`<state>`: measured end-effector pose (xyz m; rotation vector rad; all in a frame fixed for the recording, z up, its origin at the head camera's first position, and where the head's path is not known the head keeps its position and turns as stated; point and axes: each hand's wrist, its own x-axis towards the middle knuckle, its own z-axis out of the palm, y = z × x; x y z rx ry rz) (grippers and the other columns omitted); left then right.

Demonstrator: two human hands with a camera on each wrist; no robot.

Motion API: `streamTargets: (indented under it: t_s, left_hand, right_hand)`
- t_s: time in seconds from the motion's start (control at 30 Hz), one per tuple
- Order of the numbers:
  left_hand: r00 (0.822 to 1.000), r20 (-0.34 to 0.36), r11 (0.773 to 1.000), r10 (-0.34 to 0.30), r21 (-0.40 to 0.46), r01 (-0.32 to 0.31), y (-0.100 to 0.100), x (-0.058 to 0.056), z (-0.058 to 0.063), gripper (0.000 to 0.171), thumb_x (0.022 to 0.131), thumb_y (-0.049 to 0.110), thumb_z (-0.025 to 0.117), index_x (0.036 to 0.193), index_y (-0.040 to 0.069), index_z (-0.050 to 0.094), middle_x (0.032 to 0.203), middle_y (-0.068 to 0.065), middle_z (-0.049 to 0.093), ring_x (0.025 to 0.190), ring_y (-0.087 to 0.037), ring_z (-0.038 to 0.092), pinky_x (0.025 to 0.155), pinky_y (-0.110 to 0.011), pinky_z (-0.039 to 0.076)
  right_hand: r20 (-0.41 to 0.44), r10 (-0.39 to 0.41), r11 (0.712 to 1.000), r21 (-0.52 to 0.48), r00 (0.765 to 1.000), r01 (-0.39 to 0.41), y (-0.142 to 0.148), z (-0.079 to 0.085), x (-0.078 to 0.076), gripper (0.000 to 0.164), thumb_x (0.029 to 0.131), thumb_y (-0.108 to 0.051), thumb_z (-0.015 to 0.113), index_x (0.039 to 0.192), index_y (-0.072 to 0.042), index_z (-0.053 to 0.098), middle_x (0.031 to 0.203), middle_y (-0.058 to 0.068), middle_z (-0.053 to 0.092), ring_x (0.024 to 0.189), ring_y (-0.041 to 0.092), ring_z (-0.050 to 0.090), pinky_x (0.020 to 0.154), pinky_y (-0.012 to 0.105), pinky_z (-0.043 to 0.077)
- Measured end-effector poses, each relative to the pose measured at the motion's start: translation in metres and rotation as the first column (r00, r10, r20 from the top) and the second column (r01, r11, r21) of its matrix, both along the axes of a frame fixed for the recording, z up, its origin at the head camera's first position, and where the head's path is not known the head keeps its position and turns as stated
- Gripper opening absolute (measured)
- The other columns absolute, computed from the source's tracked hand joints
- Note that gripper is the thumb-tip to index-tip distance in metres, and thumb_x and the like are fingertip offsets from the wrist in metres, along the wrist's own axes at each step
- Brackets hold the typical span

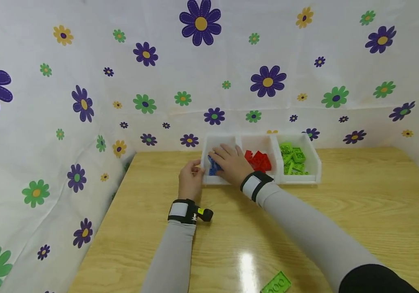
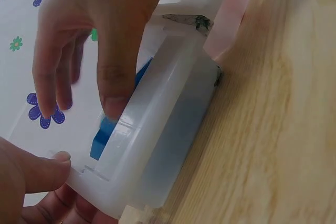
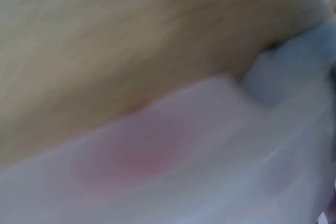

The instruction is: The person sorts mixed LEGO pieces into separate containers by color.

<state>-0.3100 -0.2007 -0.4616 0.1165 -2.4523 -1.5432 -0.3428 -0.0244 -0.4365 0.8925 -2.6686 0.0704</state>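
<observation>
A white three-part bin (image 1: 262, 179) stands at the back of the table. My left hand (image 1: 191, 181) grips the left wall of its left compartment; in the left wrist view the thumb (image 2: 50, 171) lies over the rim and the fingers curl beneath it. Blue toy bricks (image 1: 214, 167) lie in that compartment, partly hidden by my right hand (image 1: 233, 165). The right hand reaches down over them with fingers loosely extended, its thumb (image 2: 116, 77) near a blue brick (image 2: 102, 139) behind the front wall. The right wrist view is blurred.
Red bricks (image 1: 260, 162) fill part of the middle compartment and lime green bricks (image 1: 293, 158) the right one. One green brick (image 1: 277, 283) lies on the wooden table (image 1: 370, 203) near its front. A flower-patterned cloth (image 1: 231, 57) hangs behind and at the sides.
</observation>
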Motion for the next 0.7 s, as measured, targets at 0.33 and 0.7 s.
streamTargets:
  t_s: [0.33, 0.7]
  left_hand:
    - [0.999, 0.038, 1.000, 0.022, -0.006, -0.022, 0.004, -0.001, -0.004, 0.034, 0.101, 0.013, 0.065, 0.134, 0.008, 0.064, 0.109, -0.015, 0.066, 0.095, -0.026, 0.062, 0.083, -0.036, 0.052]
    - [0.997, 0.069, 0.999, 0.017, -0.044, -0.014, 0.005, -0.003, -0.002, 0.035, 0.102, 0.013, 0.063, 0.136, 0.008, 0.062, 0.111, -0.015, 0.065, 0.096, -0.027, 0.062, 0.080, -0.033, 0.051]
  right_hand:
    - [-0.043, -0.214, 0.975, 0.054, 0.976, 0.217, 0.104, 0.004, -0.014, 0.075, 0.100, -0.063, 0.047, 0.161, -0.022, 0.032, 0.171, 0.009, 0.023, 0.159, 0.037, 0.015, 0.122, 0.071, 0.013]
    - [0.317, -0.385, 0.854, -0.235, 0.867, 0.465, 0.236, -0.012, 0.015, 0.062, 0.109, -0.030, 0.041, 0.159, 0.005, 0.026, 0.164, 0.030, 0.025, 0.151, 0.051, 0.024, 0.121, 0.068, 0.018]
